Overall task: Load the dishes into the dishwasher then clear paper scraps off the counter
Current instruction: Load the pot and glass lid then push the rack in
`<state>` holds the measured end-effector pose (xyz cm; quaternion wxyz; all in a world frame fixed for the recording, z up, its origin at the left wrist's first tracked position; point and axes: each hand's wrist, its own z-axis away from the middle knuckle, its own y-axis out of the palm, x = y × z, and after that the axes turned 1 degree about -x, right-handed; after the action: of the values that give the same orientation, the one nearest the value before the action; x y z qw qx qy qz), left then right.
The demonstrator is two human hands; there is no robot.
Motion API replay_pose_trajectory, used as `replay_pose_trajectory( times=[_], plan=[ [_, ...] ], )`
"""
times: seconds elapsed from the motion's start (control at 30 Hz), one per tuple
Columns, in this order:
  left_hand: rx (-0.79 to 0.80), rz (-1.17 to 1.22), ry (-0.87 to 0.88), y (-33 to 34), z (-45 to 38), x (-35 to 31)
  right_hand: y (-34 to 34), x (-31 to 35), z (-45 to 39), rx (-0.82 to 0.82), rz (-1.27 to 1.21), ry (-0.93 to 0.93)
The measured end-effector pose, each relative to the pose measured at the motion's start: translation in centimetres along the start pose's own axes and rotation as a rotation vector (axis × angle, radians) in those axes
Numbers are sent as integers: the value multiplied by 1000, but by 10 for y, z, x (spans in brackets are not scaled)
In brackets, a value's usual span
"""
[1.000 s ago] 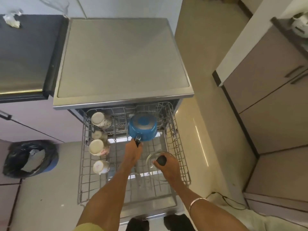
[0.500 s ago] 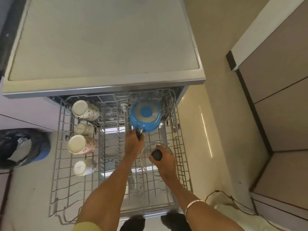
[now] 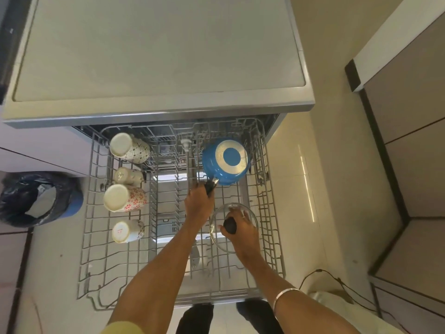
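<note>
The dishwasher's wire rack [image 3: 269, 237] is pulled out below me. A blue saucepan [image 3: 225, 162] lies upside down at the rack's back right. My left hand [image 3: 198, 203] grips its black handle. My right hand [image 3: 238, 227] holds the black knob of a glass lid [image 3: 250, 213] just in front of the pan, over the rack's right side. Several cups lie on their sides along the rack's left row, among them a white patterned cup [image 3: 128, 148] and a red-flowered cup [image 3: 124, 198].
The dishwasher's grey top [image 3: 156, 51] fills the upper view. A bin with a black liner [image 3: 36, 198] stands on the floor at the left. Brown cabinets [image 3: 414, 141] line the right side, and a black cable [image 3: 332, 280] runs over the floor at the lower right.
The view has moved closer over the rack. The saucepan has shifted right toward the rack's back right corner in my left hand. My right hand keeps hold of the lid's knob.
</note>
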<state>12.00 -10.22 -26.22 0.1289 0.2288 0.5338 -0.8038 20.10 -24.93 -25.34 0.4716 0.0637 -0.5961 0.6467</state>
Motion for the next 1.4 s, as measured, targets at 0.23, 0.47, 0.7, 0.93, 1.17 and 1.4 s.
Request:
replay_pose_trajectory(
  times=[0.23,0.47,0.7,0.93,1.17,1.4],
  plan=[
    [-6,-41,-5,-7,3,3,8,-8,11,5,-38,-56],
    [40,-74,-9,-13,10,6,9,-8,16,8,11,-75],
    [39,-60,37,-24,23,5,7,-14,24,-10,37,-10],
    [96,-39,28,-33,28,15,-3,-15,36,-63,-60,145],
    [106,-47,40,-28,33,14,-4,-2,40,-107,141,129],
    [81,-89,64,-32,38,10,-17,7,50,-143,109,102]
  ],
)
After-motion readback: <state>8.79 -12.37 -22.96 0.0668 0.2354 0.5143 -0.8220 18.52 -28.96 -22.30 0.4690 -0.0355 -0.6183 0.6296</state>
